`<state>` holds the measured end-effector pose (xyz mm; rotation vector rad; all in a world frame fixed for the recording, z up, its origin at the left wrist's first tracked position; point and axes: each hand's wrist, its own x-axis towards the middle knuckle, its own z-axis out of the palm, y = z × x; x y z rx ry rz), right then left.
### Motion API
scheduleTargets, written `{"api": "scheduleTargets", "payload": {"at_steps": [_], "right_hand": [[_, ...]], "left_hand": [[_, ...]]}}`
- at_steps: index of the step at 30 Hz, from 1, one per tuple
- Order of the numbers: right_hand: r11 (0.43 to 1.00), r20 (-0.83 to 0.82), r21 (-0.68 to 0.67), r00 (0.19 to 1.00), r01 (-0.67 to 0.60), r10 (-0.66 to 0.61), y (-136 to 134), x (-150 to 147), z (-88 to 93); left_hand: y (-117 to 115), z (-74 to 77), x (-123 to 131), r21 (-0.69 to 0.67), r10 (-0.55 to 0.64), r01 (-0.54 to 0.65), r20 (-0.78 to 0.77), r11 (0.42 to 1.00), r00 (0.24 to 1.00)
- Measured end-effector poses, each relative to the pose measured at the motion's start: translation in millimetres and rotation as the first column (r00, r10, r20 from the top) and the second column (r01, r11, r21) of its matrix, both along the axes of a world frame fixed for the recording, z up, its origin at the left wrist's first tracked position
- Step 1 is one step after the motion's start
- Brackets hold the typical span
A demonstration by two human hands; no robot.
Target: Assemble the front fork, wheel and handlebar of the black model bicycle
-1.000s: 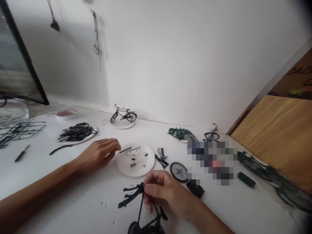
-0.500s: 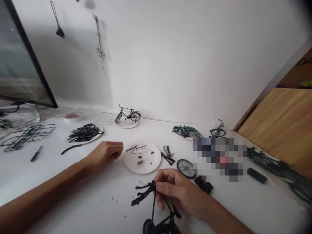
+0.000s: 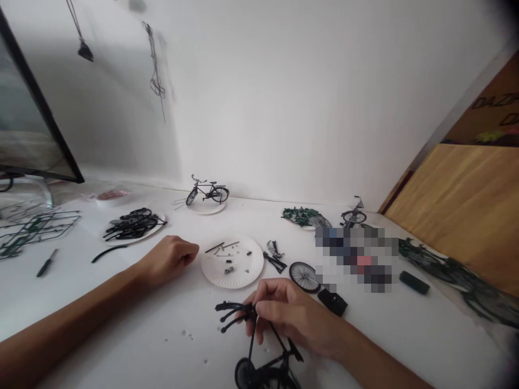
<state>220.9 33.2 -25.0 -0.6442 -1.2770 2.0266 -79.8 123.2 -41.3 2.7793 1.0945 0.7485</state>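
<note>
My right hand [image 3: 292,316] grips a black model bicycle [image 3: 252,340] at the top of its front fork, just behind the curved handlebars [image 3: 234,312]. The bicycle's wheels are cut off by the bottom of the picture. My left hand [image 3: 170,259] rests on the white table with its fingers curled, holding nothing visible. It lies just left of a white paper plate [image 3: 232,278] with small black and metal parts on it.
A finished model bicycle [image 3: 207,192] stands at the back. Nearby lie a plate of black parts [image 3: 132,227], green sprues [image 3: 36,229], a loose spoked wheel [image 3: 304,277], a black piece [image 3: 332,301] and a small knife [image 3: 46,263]. A pixelated patch hides part of the table.
The view has swung slightly. My right hand has shifted the model bicycle a little, still gripping it, while my left hand stays curled beside the paper plate.
</note>
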Motion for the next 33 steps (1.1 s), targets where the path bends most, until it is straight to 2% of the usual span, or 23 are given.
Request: {"api": "scheduleTargets", "payload": {"at_steps": [10,17,20,23,26,29,33], "right_hand": [[0.999,0.003,0.008,0.999,0.033,-0.033,0,1,0.9],[0.997,0.097,0.031,0.992,0.077,-0.080,0,0,2.8],[0.992,0.111,0.030,0.986,0.119,-0.122,0,-1,3.8],[0.988,0.100,0.012,0.983,0.152,-0.153,1,-2,3.6],[0.987,0.094,0.017,0.982,0.163,-0.163,2,-2,1.7],[0.984,0.127,0.065,0.977,0.165,-0.172,3,-1,-1.3],[0.979,0.189,0.131,0.965,0.157,-0.180,4,1,-5.0]], "left_hand": [[-2,0.7,3,-0.018,-0.016,0.016,-0.030,1.000,0.999],[-4,5.7,6,-0.033,-0.081,0.079,-0.037,0.996,0.996],[-17,16.8,14,0.000,-0.125,0.125,-0.016,0.992,0.992],[-40,31.6,29,0.067,-0.113,0.107,0.096,0.992,0.989],[-64,40.8,47,0.029,-0.220,0.219,0.157,0.975,0.963],[-78,40.4,61,0.096,-0.347,0.338,0.114,0.936,0.931],[-82,33.6,66,0.145,-0.348,0.332,0.100,0.932,0.932]]}}
